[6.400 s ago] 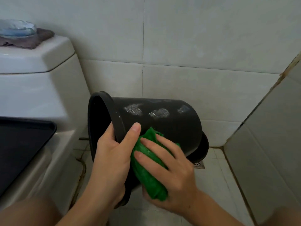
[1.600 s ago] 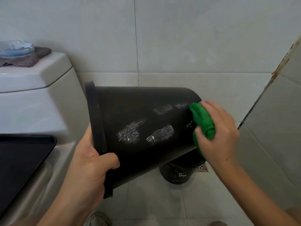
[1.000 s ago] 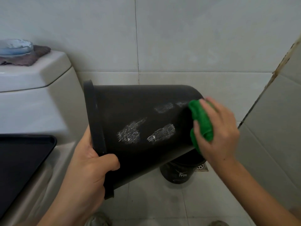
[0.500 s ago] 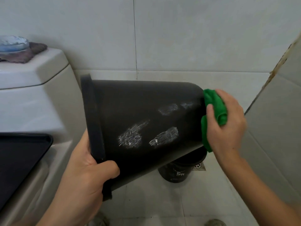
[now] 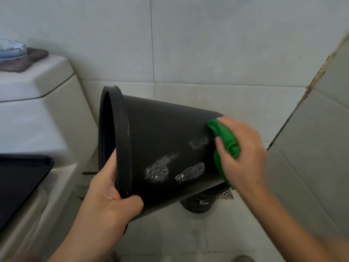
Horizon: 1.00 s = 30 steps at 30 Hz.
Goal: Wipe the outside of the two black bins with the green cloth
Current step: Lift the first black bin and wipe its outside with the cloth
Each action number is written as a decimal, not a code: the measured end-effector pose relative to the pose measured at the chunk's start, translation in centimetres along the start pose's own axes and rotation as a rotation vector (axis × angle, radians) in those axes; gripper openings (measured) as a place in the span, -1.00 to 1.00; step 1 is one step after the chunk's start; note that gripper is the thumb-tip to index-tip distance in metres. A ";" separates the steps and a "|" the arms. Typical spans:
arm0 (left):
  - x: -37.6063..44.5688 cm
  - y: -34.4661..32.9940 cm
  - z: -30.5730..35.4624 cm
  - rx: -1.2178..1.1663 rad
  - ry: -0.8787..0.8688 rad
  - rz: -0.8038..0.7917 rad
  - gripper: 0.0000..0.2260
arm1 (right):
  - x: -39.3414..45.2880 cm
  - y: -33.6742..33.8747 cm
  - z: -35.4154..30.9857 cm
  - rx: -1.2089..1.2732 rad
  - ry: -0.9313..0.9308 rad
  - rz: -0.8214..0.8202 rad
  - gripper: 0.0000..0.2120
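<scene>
Tilted further, bin gripped at rim by left hand; right hand fingers clutch cloth against its base

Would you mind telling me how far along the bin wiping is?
Nothing looks finished. In hand: the left hand tilts the large black bin while the right hand rubs the green cloth near its base. Left: its whitish smears, then the small black bin on the floor.

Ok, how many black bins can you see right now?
2. The large black bin is held on its side by the left hand while the right hand wipes with the green cloth. The smaller black bin stands on the floor beneath, mostly hidden.
</scene>
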<state>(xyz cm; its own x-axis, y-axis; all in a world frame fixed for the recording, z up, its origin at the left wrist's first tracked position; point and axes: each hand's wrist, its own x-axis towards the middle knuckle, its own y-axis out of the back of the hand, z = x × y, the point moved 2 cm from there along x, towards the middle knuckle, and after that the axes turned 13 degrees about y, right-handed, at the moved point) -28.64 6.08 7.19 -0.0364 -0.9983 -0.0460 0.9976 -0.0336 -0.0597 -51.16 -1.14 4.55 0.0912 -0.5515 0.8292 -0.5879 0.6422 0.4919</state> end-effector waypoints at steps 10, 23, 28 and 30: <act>0.1 -0.3 -0.1 0.005 -0.005 0.058 -0.31 | 0.8 -0.4 -0.2 -0.023 0.049 -0.025 -0.64; 0.0 -0.6 -0.1 -0.020 0.017 0.065 -0.30 | 0.7 0.5 -1.6 0.056 0.284 -0.096 -0.68; 0.0 -1.1 0.1 0.021 0.002 0.022 -0.29 | 2.0 -0.1 0.3 0.047 0.041 -0.095 -0.64; 0.0 -0.9 0.1 0.011 0.007 0.036 -0.28 | 1.5 -0.2 -0.3 0.013 0.045 -0.106 -0.55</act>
<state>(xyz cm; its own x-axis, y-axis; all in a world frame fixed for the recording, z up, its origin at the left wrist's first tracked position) -29.57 6.14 7.32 -0.0009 -0.9985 -0.0548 0.9989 0.0017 -0.0472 -50.68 -1.93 5.73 0.1896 -0.5913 0.7839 -0.5837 0.5741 0.5742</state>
